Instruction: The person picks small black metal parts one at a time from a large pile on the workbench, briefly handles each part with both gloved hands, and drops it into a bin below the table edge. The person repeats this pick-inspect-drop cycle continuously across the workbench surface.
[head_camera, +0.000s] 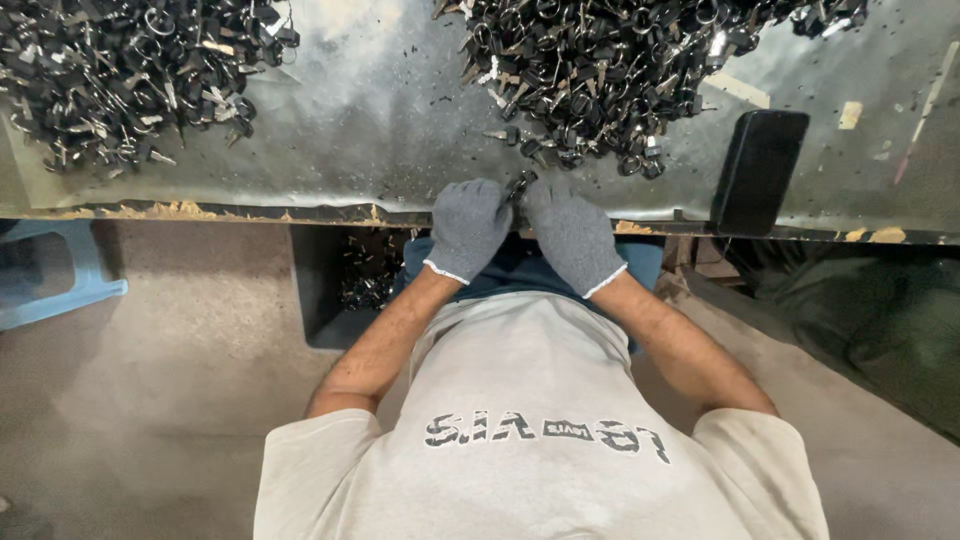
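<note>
Left hand (468, 228): gloved, fingers curled shut on the small dark metal part (520, 186) at the surface (380, 110) edge.
Right hand (572, 232): gloved, pinching the same part.
Risk: the part could slip off the edge; nearby pile (600, 70) might snag gloves.
Labels: pale tape scraps (850, 114); a black rectangular case (758, 170) at right.

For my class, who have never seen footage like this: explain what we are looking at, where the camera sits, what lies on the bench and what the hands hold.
One camera, worn on the person's head, looks straight down. The left hand and right hand, both in grey gloves, meet at the edge of a metal bench and together pinch a small dark part. Two heaps of similar parts lie on it, one on the left, one in front. A black phone rests to the right.
</note>
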